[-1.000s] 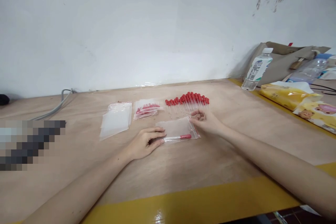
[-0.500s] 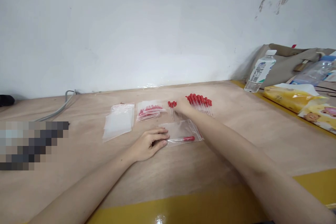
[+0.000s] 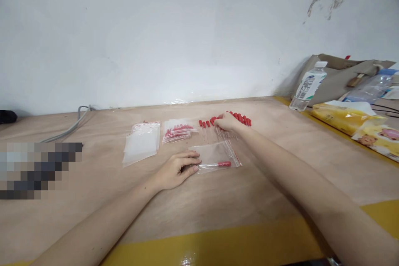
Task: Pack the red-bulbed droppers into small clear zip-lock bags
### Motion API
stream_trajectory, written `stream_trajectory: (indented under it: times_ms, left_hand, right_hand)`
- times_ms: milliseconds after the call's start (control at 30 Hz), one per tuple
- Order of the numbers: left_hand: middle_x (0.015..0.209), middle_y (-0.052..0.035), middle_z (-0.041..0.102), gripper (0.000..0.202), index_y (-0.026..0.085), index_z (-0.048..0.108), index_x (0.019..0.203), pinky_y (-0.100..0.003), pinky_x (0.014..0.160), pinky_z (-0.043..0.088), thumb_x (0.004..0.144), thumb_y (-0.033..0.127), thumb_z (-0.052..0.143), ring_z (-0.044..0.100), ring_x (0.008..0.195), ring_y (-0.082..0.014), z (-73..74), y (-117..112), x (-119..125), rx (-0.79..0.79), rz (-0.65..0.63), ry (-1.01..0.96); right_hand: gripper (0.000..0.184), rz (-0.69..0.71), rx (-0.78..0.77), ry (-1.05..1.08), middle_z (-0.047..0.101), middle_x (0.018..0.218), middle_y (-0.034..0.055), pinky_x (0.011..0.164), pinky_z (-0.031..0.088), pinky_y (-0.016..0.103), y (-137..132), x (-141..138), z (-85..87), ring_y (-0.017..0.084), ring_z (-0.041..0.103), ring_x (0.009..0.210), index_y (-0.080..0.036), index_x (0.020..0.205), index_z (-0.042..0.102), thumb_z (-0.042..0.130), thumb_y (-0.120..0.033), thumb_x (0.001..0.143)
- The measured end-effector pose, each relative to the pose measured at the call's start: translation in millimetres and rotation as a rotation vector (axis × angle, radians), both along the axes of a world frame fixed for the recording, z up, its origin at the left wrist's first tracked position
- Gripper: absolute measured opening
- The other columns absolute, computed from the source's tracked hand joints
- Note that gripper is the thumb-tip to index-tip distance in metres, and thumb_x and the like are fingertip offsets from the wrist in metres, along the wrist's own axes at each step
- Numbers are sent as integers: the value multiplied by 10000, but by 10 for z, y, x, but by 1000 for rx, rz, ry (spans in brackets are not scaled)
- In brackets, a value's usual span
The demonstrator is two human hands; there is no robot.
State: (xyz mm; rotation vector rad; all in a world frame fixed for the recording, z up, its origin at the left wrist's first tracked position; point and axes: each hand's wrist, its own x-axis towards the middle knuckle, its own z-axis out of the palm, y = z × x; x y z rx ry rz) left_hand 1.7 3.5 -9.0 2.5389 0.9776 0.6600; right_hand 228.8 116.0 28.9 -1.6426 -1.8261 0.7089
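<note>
My left hand (image 3: 177, 171) rests on the table with its fingers apart, fingertips on the left edge of a clear zip bag (image 3: 215, 151). Inside that bag lies one dropper (image 3: 223, 163) with a red bulb and a clear stem. Farther back, my right hand (image 3: 227, 122) reaches into a row of red-bulbed droppers (image 3: 208, 124), its fingers closed at the bulbs; how many it grips is hidden. More droppers (image 3: 245, 119) of the row show on its right side. Behind my left hand lies a pile of small bags with red-bulbed droppers in them (image 3: 179, 130).
A stack of flat zip bags (image 3: 141, 143) lies at the left. Grey cable (image 3: 67, 131) runs near the wall. At the right stand a water bottle (image 3: 308, 87), a yellow tissue pack (image 3: 346, 114) and a grey bag (image 3: 338, 72). Yellow tape (image 3: 218, 241) edges the table.
My right hand has moved slightly right along the row, and several droppers now show spread out to its left. My left hand and the bag under it have stayed put.
</note>
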Motion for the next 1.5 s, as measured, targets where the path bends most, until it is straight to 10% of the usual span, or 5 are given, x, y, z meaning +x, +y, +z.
stream_trajectory:
  times_ms: [267,567,767,1000,1500]
  left_hand:
    - [1234,-59,562,320,238,570,1180,-413,1001,393,883,311,480,505,1160,-213,37,-8,25,30,-18,33]
    - [1225,-48,572,360,223,534,1215,-399,1015,379,878,342,489,497,1171,-207,64,-19,26,17,-8,44]
    - [1247,-49,555,395,222,503,1244,-396,1017,372,873,360,496,485,1183,-208,62,-27,22,12,0,58]
    - [1245,-51,556,398,226,505,1242,-398,1021,365,870,370,500,487,1179,-211,57,-15,28,21,10,69]
    - [1248,-63,553,365,220,555,1202,-401,1009,389,868,356,505,493,1175,-213,47,0,46,16,-6,51]
  right_hand:
    - [704,-99,29,617,480,624,-47,437,483,247,-632,634,-239,119,529,474,-213,1311,223,534,-141,684]
    - [259,-93,-74,904,568,744,-1,746,538,322,-883,573,-515,131,629,671,-239,947,344,535,-267,775]
    - [254,179,-125,558,626,840,48,758,501,324,-926,817,-493,150,611,769,-175,844,541,651,-356,703]
    - [207,411,189,63,635,930,65,736,457,324,-872,858,-479,171,571,816,-192,859,691,645,-342,724]
    - [119,412,399,166,645,900,50,753,464,311,-825,651,-633,162,590,817,-225,726,709,621,-306,728]
